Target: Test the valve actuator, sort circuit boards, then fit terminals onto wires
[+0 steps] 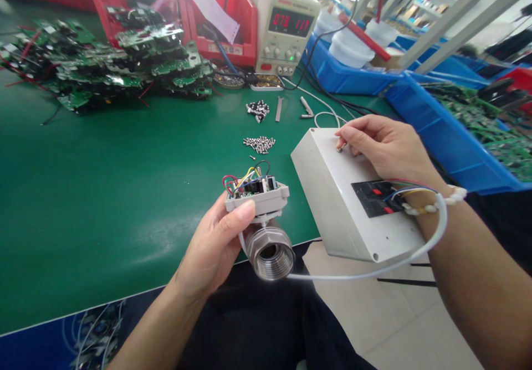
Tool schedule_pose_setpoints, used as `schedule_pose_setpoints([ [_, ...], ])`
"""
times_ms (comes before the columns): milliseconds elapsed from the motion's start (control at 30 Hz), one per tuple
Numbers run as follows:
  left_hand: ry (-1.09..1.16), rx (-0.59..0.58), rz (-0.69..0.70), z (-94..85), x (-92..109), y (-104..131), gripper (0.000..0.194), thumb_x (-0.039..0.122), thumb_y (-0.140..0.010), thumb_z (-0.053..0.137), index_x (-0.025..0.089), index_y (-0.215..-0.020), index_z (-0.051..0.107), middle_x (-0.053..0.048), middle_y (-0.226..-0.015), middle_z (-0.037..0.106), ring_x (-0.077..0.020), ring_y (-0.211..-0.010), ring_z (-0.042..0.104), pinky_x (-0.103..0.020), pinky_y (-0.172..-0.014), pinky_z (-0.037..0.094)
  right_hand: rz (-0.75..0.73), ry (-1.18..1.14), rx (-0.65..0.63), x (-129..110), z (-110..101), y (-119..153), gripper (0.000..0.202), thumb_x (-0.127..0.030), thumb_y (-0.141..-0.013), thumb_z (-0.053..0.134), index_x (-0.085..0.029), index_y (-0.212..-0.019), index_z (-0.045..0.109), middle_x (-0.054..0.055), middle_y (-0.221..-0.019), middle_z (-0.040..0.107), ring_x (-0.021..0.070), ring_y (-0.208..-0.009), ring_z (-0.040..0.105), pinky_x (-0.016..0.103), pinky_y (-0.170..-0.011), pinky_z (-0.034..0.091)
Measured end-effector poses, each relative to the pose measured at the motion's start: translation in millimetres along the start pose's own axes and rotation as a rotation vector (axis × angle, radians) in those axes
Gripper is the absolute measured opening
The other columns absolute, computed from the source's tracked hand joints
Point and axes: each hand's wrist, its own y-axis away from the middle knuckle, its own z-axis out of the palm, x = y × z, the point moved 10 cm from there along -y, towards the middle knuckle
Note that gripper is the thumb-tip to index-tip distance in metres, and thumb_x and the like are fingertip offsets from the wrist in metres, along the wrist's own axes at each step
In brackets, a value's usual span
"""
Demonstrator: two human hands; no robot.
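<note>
My left hand (218, 237) is closed around a motorized ball valve (257, 201), thumb on its grey plastic housing. The housing is uncovered on top, showing a circuit board and coloured wires. Below it, the threaded metal valve body (272, 253) faces me. My right hand (374, 143) rests at the top of a grey control box (332, 193), its fingers pinched at a small metal toggle switch (339, 149); the fingertips partly hide it. A white cable (357, 276) runs from the valve to black spring terminals (369, 198) with red tabs on the box.
Small screws (260, 144), black-and-white parts (257, 109) and a flat metal strip (279, 108) lie on the green mat (124, 193). Circuit boards (137, 65) are piled at back left. Behind stand a lit power supply (282, 26), a red bin (245, 21) and blue bins (449, 132).
</note>
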Motion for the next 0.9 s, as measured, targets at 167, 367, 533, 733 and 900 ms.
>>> schedule_pose_setpoints([
  [167,-0.030,-0.031,0.009,1.8,-0.4,-0.4,0.041,0.044,-0.079,0.067,0.012,-0.106,0.064,-0.011,-0.093,0.074,-0.0223,-0.075,0.070,-0.031,-0.066,0.054,-0.006,0.028,0.009,-1.5,-0.2,-0.1,0.019,-0.041,-0.088,0.061,-0.024,-0.080,0.066,0.003,-0.076,0.067,0.0181,-0.063,0.054,0.034,-0.065,0.045],
  [367,-0.045,-0.045,0.030,3.0,1.0,0.6,0.038,0.043,-0.079,0.068,0.014,-0.103,0.065,-0.009,-0.093,0.073,-0.0217,-0.076,0.069,-0.031,-0.067,0.054,-0.005,0.033,0.002,-2.6,0.5,0.1,0.020,-0.042,-0.088,0.060,-0.025,-0.080,0.066,0.004,-0.078,0.067,0.0196,-0.065,0.055,0.036,-0.066,0.046],
  [533,-0.062,-0.044,0.034,2.5,1.9,0.7,0.040,0.043,-0.078,0.068,0.014,-0.105,0.065,-0.011,-0.093,0.073,-0.0234,-0.078,0.069,-0.032,-0.068,0.053,-0.001,0.031,0.003,-2.0,0.6,0.1,0.019,-0.042,-0.088,0.060,-0.026,-0.080,0.067,0.004,-0.078,0.067,0.0212,-0.066,0.058,0.037,-0.067,0.047],
  [733,-0.074,-0.059,0.039,4.7,3.0,-0.1,0.045,0.042,-0.077,0.069,0.014,-0.112,0.061,-0.010,-0.092,0.073,-0.0227,-0.080,0.068,-0.031,-0.072,0.051,0.000,0.028,0.010,-3.6,-0.2,0.3,0.018,-0.039,-0.088,0.060,-0.023,-0.080,0.066,0.004,-0.076,0.067,0.0190,-0.064,0.056,0.036,-0.065,0.046],
  [900,-0.078,-0.066,0.034,4.9,1.4,0.9,0.045,0.041,-0.078,0.069,0.015,-0.113,0.061,-0.009,-0.094,0.073,-0.0225,-0.081,0.068,-0.032,-0.075,0.051,0.015,0.042,0.012,-3.1,-0.7,0.6,0.018,-0.040,-0.088,0.060,-0.025,-0.080,0.066,0.004,-0.077,0.067,0.0209,-0.066,0.058,0.038,-0.068,0.047],
])
